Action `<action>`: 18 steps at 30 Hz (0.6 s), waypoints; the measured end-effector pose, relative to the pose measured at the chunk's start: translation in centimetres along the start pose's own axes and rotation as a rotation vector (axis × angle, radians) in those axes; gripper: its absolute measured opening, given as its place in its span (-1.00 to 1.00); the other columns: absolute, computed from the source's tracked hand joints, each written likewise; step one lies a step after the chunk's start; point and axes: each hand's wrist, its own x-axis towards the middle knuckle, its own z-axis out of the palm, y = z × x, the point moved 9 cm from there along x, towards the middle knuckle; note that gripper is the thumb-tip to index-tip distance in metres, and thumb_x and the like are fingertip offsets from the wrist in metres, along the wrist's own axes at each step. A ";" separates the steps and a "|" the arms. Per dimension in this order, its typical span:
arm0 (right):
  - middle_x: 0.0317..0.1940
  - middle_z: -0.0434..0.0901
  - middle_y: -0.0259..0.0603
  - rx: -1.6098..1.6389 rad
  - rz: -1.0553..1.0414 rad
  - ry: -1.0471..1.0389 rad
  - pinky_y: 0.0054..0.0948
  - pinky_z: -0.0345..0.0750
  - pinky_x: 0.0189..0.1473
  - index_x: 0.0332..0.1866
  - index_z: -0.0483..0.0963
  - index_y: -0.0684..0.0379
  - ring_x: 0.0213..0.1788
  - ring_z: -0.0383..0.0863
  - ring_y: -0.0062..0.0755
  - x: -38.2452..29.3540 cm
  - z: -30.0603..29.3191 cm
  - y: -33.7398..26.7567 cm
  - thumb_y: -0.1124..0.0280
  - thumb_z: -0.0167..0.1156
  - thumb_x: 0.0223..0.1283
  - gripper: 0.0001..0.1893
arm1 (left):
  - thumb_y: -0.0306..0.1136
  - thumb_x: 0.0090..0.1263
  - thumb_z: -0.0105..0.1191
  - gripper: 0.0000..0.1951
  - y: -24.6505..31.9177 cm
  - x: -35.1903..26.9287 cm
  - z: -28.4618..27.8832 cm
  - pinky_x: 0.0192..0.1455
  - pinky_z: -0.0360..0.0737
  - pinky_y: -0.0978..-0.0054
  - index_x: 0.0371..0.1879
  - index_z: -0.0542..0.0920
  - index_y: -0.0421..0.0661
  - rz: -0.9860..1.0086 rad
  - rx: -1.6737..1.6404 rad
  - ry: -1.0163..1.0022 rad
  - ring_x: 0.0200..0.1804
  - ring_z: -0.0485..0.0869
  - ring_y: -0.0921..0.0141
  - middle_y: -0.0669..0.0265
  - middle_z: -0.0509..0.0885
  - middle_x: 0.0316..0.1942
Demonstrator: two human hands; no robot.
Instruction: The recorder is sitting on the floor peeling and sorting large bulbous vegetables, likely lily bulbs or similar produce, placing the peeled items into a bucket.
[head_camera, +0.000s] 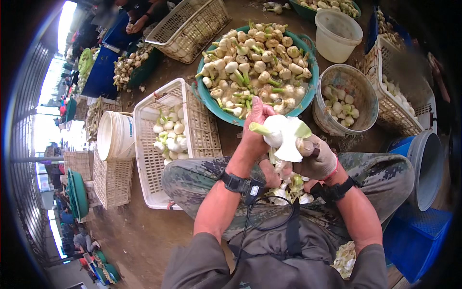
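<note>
A white garlic bulb [278, 126] with a short green stem is held between my two hands above my lap. My bare left hand [257, 124] grips it by the stem side. My right hand [319, 159], in a pale work glove, is closed around a dark handle at the bulb's other side; the tool's working end is hidden. A loose flap of white peel hangs from the bulb. Pieces of garlic peel [296, 186] lie below, between my legs. Just beyond my hands is a green tub [205, 99] of unpeeled garlic bulbs [260, 67] in murky water.
Peeled bulbs lie in a white plastic crate [202, 126] at left and a dirty bucket [371, 108] at right. A pale bucket [334, 47] and another crate [397, 104] stand farther right. Beside my right knee is a grey bucket [426, 169]. Another person's hands [135, 26] show at upper left.
</note>
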 end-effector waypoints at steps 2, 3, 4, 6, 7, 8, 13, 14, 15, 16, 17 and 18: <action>0.03 0.56 -0.10 0.042 -0.001 -0.084 -0.24 0.62 -0.03 0.32 0.25 0.31 -0.08 0.65 -0.25 -0.2 -0.7 -0.6 0.24 0.15 0.33 -0.45 | 0.28 0.47 -0.29 -0.37 0.1 -0.3 0.9 -0.28 0.61 0.44 -0.39 0.50 -0.12 0.040 -0.015 0.050 -0.40 0.60 0.41 0.28 0.59 -0.47; 0.03 0.56 -0.08 0.090 0.004 -0.174 -0.24 0.62 -0.04 0.33 0.25 0.31 -0.09 0.65 -0.24 -0.3 0.1 -0.8 0.21 0.14 0.34 -0.44 | 0.32 0.46 -0.34 -0.34 0.5 -0.6 0.6 -0.28 0.61 0.44 -0.35 0.50 -0.13 0.083 -0.025 0.108 -0.41 0.59 0.42 0.30 0.57 -0.47; 0.02 0.56 -0.06 0.055 -0.048 -0.079 -0.24 0.62 -0.08 0.33 0.25 0.31 -0.14 0.65 -0.24 -0.2 -0.4 -1.3 0.19 0.15 0.32 -0.42 | 0.35 0.46 -0.43 -0.30 1.0 -0.8 -0.4 -0.28 0.58 0.43 -0.29 0.50 -0.13 0.151 0.036 0.152 -0.39 0.56 0.45 0.32 0.56 -0.46; 0.01 0.56 -0.06 0.018 -0.086 -0.098 -0.26 0.61 -0.09 0.32 0.24 0.32 -0.17 0.65 -0.26 0.1 0.0 -1.8 0.20 0.14 0.34 -0.43 | 0.36 0.47 -0.47 -0.28 2.8 -1.9 -0.5 -0.27 0.57 0.43 -0.28 0.50 -0.14 0.323 0.224 0.146 -0.39 0.56 0.46 0.32 0.57 -0.43; 0.01 0.56 -0.05 -0.015 -0.125 -0.113 -0.28 0.61 -0.11 0.32 0.24 0.32 -0.19 0.65 -0.28 0.0 0.0 -2.4 0.20 0.13 0.35 -0.44 | 0.37 0.47 -0.51 -0.26 4.1 -3.0 0.2 -0.27 0.57 0.43 -0.27 0.50 -0.15 0.491 0.414 0.139 -0.38 0.56 0.47 0.33 0.58 -0.41; -0.02 0.56 -0.06 -0.087 -0.143 -0.043 -0.31 0.60 -0.12 0.29 0.28 0.35 -0.21 0.64 -0.32 0.1 -1.1 -2.4 0.22 0.13 0.35 -0.47 | 0.12 0.55 -0.21 -0.47 4.1 -3.6 1.4 -0.24 0.44 0.63 -0.21 0.50 -0.20 0.551 0.382 0.005 -0.37 0.43 0.62 0.45 0.50 -0.43; -0.15 0.60 -0.09 -0.346 -0.106 0.021 -0.34 0.59 -0.14 0.07 0.47 0.40 -0.23 0.62 -0.36 0.6 -2.0 -1.3 0.28 0.12 0.35 -0.62 | -0.30 0.46 0.11 -0.80 2.9 -3.4 2.6 -0.37 0.44 0.65 -0.32 0.53 -0.18 0.409 0.707 0.171 -0.44 0.44 0.65 0.50 0.55 -0.50; -0.17 0.61 -0.08 -0.336 -0.113 0.069 -0.33 0.59 -0.14 0.05 0.47 0.40 -0.23 0.62 -0.33 0.7 -2.1 -1.4 0.26 0.09 0.36 -0.63 | -0.32 0.45 0.10 -0.82 2.1 -3.0 1.6 -0.34 0.45 0.65 -0.33 0.54 -0.18 0.331 0.624 0.147 -0.41 0.46 0.65 0.49 0.56 -0.48; -0.19 0.62 -0.06 -0.326 -0.123 0.124 -0.33 0.59 -0.15 0.04 0.47 0.39 -0.24 0.62 -0.31 0.6 -2.5 -1.6 0.25 0.06 0.37 -0.63 | -0.34 0.44 0.09 -0.83 1.5 -2.7 1.4 -0.32 0.46 0.65 -0.34 0.54 -0.18 0.248 0.540 0.117 -0.39 0.48 0.64 0.48 0.57 -0.47; -0.16 0.61 -0.03 -0.307 -0.173 0.050 -0.32 0.59 -0.16 0.07 0.45 0.39 -0.23 0.63 -0.28 0.5 -2.7 -2.4 0.23 0.02 0.38 -0.60 | -0.34 0.44 0.09 -0.83 1.7 -2.6 1.3 -0.32 0.46 0.65 -0.34 0.54 -0.18 0.244 0.540 0.115 -0.39 0.48 0.64 0.48 0.57 -0.47; -0.14 0.61 0.00 -0.287 -0.223 -0.024 -0.30 0.59 -0.17 0.11 0.42 0.40 -0.23 0.63 -0.26 0.4 -2.8 -3.3 0.21 -0.01 0.39 -0.58 | -0.36 0.43 0.08 -0.85 2.2 -2.5 1.2 -0.30 0.46 0.64 -0.32 0.55 -0.19 0.247 0.578 0.105 -0.37 0.48 0.63 0.46 0.57 -0.43; -0.08 0.59 -0.10 -0.194 -0.250 0.107 -0.41 0.59 -0.24 0.20 0.34 0.32 -0.34 0.61 -0.33 0.4 -3.2 -4.4 0.24 0.02 0.37 -0.57 | -0.39 0.42 0.08 -0.87 2.7 -2.6 1.2 -0.28 0.46 0.64 -0.30 0.56 -0.20 0.253 0.616 0.096 -0.34 0.48 0.63 0.44 0.58 -0.39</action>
